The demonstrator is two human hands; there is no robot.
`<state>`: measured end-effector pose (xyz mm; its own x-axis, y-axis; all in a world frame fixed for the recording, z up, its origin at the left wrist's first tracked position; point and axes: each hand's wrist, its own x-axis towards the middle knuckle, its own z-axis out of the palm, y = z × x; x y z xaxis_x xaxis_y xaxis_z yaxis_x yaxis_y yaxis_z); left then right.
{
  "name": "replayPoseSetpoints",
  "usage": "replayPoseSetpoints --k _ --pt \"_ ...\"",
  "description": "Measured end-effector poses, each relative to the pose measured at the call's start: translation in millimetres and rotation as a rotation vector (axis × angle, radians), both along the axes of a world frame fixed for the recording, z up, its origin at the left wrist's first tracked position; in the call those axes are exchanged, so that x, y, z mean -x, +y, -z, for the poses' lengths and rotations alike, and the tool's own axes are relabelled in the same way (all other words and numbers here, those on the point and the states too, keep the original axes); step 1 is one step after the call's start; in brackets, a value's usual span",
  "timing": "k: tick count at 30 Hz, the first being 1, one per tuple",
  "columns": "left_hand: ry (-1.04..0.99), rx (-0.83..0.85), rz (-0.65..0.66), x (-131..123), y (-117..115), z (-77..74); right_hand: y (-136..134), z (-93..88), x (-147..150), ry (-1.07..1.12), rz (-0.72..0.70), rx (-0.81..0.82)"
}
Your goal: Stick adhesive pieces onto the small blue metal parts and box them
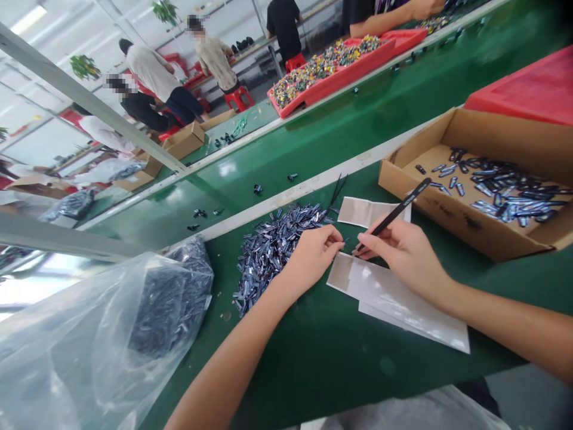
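Note:
My right hand [409, 257] grips black tweezers [400, 209] like a pen, their tips pointing down to the left. Just left of these tips, my left hand [317, 249] is closed in a pinch on a small dark part [346, 240], mostly hidden by the fingers. Beside and behind the left hand lies a heap of small shiny blue-black parts [264, 257]. Under the right hand are white sheets [403, 301] with a greyish strip at the left end. A second pale sheet [356, 210] lies behind the hands.
A cardboard box [452, 221] with similar dark parts stands at the right. To the left is a clear plastic bag [170, 298] full of them. Beyond a pale rail runs a green conveyor belt [242, 173] carrying a few parts. Red trays [349, 74] of colourful pieces and several people are farther back.

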<state>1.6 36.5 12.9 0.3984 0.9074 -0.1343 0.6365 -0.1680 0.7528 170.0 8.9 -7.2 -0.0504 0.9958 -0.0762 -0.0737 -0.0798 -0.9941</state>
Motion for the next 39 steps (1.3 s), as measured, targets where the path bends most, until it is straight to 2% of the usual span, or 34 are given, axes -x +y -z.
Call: replayPoseSetpoints --k 2,4,9,15,29,32,35,37,39 --pt "-0.28 0.209 -0.117 -2.2 -12.0 2.4 3.1 -1.4 -2.7 0.006 0.013 -0.02" --pt "-0.47 0.361 -0.211 -4.4 -21.8 5.5 4.0 -1.6 -3.9 -0.026 0.023 -0.061" --pt "-0.608 0.5 -0.323 -6.4 -33.4 8.4 0.4 -2.3 -3.7 -0.132 0.005 -0.142" --pt "-0.647 0.524 -0.342 -7.3 -36.0 5.6 -2.3 -2.4 -5.4 -0.245 -0.038 -0.209" --pt "-0.645 0.529 -0.349 -7.6 -38.5 3.3 -7.4 1.6 -5.3 -0.362 -0.02 -0.271" --pt "-0.663 0.539 -0.351 -7.1 -39.4 0.6 -10.7 3.7 -6.0 -0.426 -0.018 -0.353" --pt "-0.671 0.537 -0.358 -8.1 -40.3 -3.4 -15.5 6.4 -6.5 -0.494 -0.023 -0.511" --pt "-0.669 0.5 -0.364 -9.6 -41.2 -4.9 -18.6 7.2 -6.1 -0.471 -0.025 -0.618" --pt "-0.66 0.44 -0.366 -10.3 -42.6 -4.3 -20.7 6.5 -5.3 -0.39 -0.005 -0.627"
